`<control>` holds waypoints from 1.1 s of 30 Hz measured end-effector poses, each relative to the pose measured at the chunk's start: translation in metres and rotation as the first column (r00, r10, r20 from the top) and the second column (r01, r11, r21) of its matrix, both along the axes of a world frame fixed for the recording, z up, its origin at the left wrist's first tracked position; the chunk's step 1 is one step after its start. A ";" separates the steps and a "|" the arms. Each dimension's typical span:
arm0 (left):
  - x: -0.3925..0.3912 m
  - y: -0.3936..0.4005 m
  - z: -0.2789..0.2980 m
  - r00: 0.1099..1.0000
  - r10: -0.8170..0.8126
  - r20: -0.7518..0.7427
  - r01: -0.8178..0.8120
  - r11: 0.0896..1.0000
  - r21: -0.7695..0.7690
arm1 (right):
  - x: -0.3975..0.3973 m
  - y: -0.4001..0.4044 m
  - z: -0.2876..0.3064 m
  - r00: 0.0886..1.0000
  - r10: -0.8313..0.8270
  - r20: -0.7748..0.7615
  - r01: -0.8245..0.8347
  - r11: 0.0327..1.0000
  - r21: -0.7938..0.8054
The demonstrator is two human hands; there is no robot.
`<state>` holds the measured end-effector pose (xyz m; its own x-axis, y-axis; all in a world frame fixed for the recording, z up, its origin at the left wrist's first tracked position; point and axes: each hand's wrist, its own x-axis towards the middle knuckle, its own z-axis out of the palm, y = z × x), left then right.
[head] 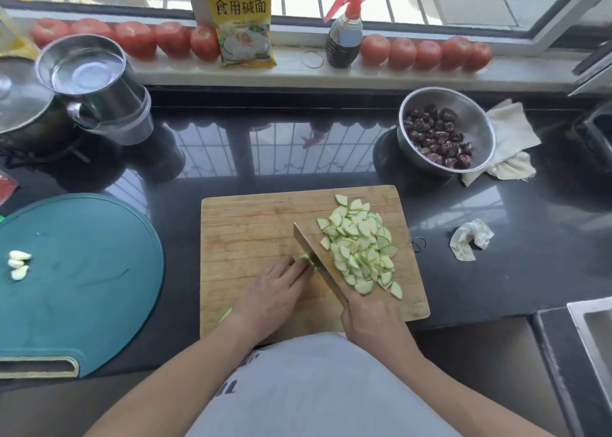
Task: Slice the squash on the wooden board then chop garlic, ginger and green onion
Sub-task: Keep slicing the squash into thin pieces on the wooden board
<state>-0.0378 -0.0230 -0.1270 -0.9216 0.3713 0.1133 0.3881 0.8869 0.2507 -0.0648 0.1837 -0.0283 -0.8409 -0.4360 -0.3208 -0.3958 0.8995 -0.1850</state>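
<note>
From the head camera, everything could be placed against the wooden board [251,224]. Over its right half lay a heap of squash slices [359,248], thin half-moons reaching toward its right edge. Just left of the heap, near the board's middle, the cleaver [316,263] stood edge-down, its blade running diagonally from the far side toward the near right. The right hand [371,320] was wrapped firmly around the handle at the board's near edge. The left hand [271,292] rested left of the blade, fingers bent over the last small stub of squash [303,259], pressing it to the board; little green showed beyond the fingertips.

With so little left, the step seemed nearly finished, and doing it well probably called for tucked fingertips, knuckles guiding the blade's flat, and short straight cuts rather than heavy chops, since the stub could slip or roll.

Well to the left of the board, peeled garlic cloves [19,265] waited on a teal mat [92,271]. Ginger and green onion were not identifiable.
</note>
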 end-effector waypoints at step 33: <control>-0.002 -0.001 0.002 0.999 -0.037 -0.027 0.035 0.997 -0.075 | 0.010 0.005 -0.015 0.997 -0.036 0.071 0.030 0.995 0.090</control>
